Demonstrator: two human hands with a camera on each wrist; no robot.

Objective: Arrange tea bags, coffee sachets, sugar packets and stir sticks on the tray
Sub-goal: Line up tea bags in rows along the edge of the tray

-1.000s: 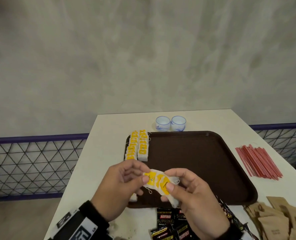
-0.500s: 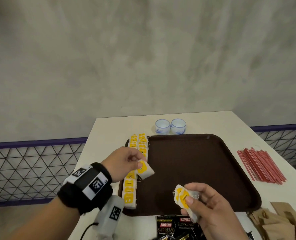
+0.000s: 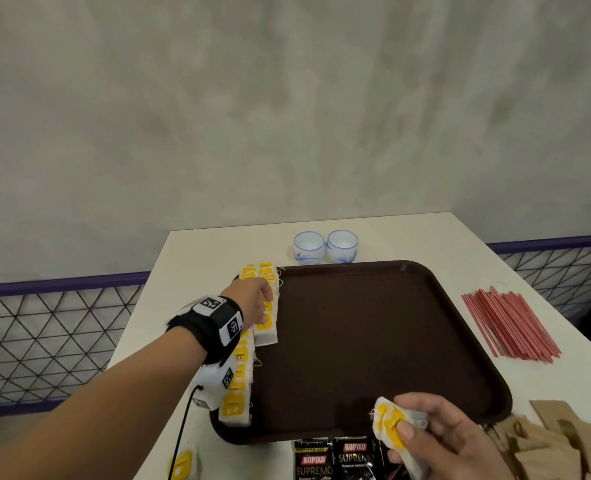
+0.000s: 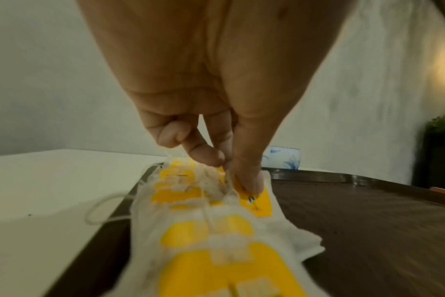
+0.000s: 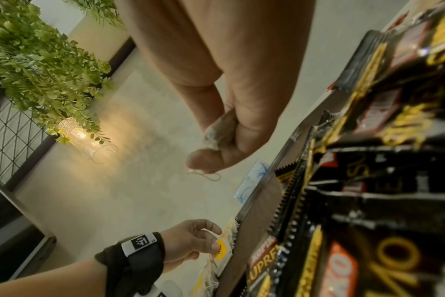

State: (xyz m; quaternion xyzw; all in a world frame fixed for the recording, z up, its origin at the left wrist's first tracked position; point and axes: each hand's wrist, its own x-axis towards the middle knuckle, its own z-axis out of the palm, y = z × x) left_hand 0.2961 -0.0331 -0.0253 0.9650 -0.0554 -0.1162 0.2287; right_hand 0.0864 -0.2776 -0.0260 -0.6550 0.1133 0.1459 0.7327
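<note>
Two rows of white tea bags (image 3: 234, 403) with yellow tags lie along the left side of the brown tray (image 3: 373, 341). My left hand (image 3: 265, 303) is down on the far part of the inner row, thumb and curled forefinger pinching a tea bag (image 4: 257, 203) by its tag. My right hand (image 3: 408, 441) hovers over the tray's near edge, gripping a small bunch of tea bags (image 3: 389, 426) between thumb and fingers. The right wrist view shows that bunch (image 5: 213, 136) tucked in the palm, a string hanging below.
Black coffee sachets (image 3: 335, 459) lie just in front of the tray. Brown sugar packets (image 3: 546, 445) sit at the near right, red stir sticks (image 3: 508, 323) to the tray's right. Two small blue-and-white cups (image 3: 325, 245) stand behind the tray. One tea bag (image 3: 183, 464) lies on the table, near left.
The hands parted after holding the bunch together. My left hand carried one tea bag away to the inner row on the tray; my right hand stayed near the front edge with the others.
</note>
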